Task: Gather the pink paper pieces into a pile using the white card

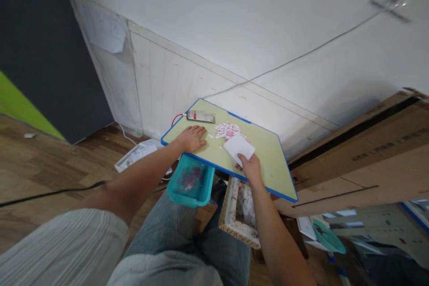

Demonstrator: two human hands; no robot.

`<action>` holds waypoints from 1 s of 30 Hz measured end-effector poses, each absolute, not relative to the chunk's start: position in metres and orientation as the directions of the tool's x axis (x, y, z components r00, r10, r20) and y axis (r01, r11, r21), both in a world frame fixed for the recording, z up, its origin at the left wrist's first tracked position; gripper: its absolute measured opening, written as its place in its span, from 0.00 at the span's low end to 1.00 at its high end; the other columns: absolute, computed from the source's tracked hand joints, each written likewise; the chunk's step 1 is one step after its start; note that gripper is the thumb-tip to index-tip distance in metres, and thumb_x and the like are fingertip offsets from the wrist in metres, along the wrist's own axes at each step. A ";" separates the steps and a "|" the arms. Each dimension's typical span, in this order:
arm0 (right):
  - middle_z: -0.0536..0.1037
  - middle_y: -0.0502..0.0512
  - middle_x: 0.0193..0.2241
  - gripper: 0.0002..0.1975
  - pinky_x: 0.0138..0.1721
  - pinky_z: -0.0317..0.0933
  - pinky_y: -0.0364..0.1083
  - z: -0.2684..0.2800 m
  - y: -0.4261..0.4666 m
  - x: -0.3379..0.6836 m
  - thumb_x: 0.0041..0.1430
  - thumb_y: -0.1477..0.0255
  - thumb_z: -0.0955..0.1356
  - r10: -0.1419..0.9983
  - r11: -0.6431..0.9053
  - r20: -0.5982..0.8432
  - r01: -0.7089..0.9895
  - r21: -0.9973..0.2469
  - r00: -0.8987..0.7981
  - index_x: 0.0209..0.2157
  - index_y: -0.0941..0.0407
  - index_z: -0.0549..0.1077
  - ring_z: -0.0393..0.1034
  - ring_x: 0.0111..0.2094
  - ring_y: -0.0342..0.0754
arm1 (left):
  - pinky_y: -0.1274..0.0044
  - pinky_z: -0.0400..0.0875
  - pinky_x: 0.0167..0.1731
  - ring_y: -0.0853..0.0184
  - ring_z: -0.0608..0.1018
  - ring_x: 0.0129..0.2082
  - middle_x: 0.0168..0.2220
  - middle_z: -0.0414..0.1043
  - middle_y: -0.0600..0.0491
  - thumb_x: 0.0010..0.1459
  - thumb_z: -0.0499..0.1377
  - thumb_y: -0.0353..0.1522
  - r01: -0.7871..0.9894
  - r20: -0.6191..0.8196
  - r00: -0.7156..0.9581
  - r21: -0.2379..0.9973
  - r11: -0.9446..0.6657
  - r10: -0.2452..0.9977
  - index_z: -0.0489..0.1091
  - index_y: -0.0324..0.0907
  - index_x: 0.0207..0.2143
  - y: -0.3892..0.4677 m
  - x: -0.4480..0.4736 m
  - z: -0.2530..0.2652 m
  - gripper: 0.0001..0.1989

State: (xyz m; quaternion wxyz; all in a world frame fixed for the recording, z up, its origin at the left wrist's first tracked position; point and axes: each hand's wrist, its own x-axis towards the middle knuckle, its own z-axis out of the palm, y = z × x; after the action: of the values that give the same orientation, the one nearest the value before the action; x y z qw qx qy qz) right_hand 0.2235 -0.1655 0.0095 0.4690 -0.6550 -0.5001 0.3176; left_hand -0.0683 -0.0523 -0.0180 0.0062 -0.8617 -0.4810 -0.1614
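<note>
Looks forward and down from the wearer's head, above denim-clad lap (157, 237), onto blue-rimmed tabletop (270, 167) close ahead, white wall (228, 22) beyond.

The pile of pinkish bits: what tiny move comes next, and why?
Perhaps the left hand should nudge the loose bit toward the pile: that bit lies apart, between them, and the left hand seems free, while the right hand holds the white card.
</note>
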 end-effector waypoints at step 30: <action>0.80 0.52 0.23 0.20 0.20 0.66 0.43 0.006 -0.150 0.217 0.52 0.63 0.69 0.941 -0.042 0.125 0.476 -0.879 0.313 0.45 0.59 0.75 0.70 0.18 0.46 | 0.63 0.51 0.66 0.56 0.61 0.68 0.69 0.60 0.46 0.64 0.50 0.49 0.847 0.325 0.423 0.191 -0.496 0.846 0.63 0.44 0.65 -0.053 -0.068 -0.017 0.32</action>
State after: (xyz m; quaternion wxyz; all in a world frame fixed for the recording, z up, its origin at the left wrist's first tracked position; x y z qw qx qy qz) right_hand 0.2171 -0.1504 0.0059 0.4500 -0.6739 -0.5258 0.2587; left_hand -0.0680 -0.0526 -0.0167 0.0011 -0.8434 -0.5018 -0.1921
